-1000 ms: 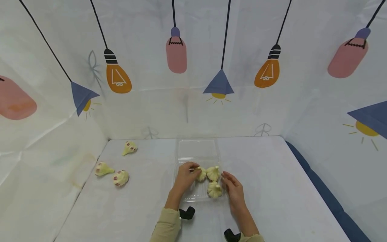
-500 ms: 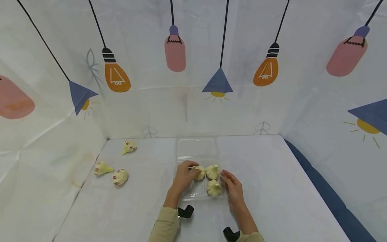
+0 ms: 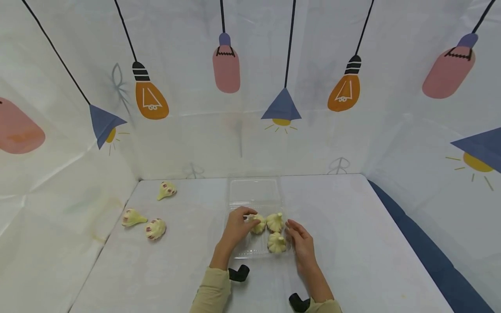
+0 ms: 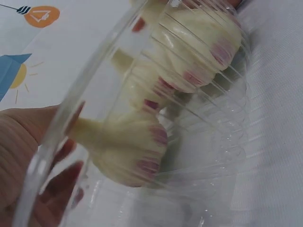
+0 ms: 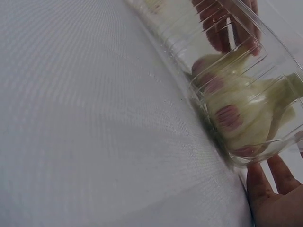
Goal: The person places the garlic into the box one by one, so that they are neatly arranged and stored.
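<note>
A clear plastic clamshell box [image 3: 250, 254] lies on the table with its lid [image 3: 254, 191] spread flat toward the back. Inside stand a left garlic bulb [image 3: 258, 227], a back right garlic bulb [image 3: 275, 222] and a front right garlic bulb [image 3: 276, 242]. Reaching over the box's left side, my left hand [image 3: 235, 227] pinches the stem of the left bulb; in the left wrist view that bulb [image 4: 130, 146] shows through the clear wall. My right hand [image 3: 302, 243] rests against the box's right wall with extended fingers [image 5: 258, 182], touching from outside.
Three more garlic bulbs lie at the table's left: one at the back [image 3: 167, 190], one by the left edge [image 3: 134, 217] and one nearer the box [image 3: 155, 229]. A white sheet [image 3: 250, 143] printed with lamps hangs along the back and sides. Black wrist mounts sit on both forearms.
Almost nothing differs. The whole head view has shifted slightly; both hands keep their places at the box, and the left one stays on the same garlic bulb.
</note>
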`<state>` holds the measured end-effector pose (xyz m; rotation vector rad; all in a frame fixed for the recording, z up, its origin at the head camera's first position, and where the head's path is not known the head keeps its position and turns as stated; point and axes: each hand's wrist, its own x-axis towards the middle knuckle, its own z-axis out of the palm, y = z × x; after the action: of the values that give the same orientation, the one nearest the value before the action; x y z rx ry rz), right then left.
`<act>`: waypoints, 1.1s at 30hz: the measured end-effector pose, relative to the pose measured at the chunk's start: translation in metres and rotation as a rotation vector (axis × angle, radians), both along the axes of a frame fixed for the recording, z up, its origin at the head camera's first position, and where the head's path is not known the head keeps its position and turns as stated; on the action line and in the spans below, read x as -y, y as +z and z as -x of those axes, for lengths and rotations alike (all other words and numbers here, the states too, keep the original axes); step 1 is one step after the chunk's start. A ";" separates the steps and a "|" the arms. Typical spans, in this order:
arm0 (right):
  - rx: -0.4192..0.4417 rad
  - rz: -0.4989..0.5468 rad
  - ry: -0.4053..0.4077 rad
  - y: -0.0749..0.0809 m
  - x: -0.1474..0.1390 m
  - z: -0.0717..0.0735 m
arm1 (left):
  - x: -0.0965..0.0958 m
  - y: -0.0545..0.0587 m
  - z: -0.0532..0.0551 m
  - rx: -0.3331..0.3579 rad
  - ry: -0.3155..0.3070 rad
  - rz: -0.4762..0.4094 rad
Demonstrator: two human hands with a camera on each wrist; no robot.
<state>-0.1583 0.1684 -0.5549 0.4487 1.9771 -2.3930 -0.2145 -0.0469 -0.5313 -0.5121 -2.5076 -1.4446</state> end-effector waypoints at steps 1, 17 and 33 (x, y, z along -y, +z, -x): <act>0.001 -0.001 -0.001 0.000 0.000 0.000 | 0.001 0.000 0.000 0.007 0.001 0.000; 0.019 0.003 0.000 -0.007 -0.002 -0.001 | 0.023 0.012 -0.019 -0.025 0.005 -0.029; 0.015 0.037 -0.022 -0.002 0.001 0.000 | 0.087 0.038 -0.038 -0.096 0.194 0.124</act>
<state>-0.1579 0.1672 -0.5568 0.4888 1.9290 -2.4265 -0.1764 -0.1343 -0.4932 -0.3379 -2.5023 -1.1727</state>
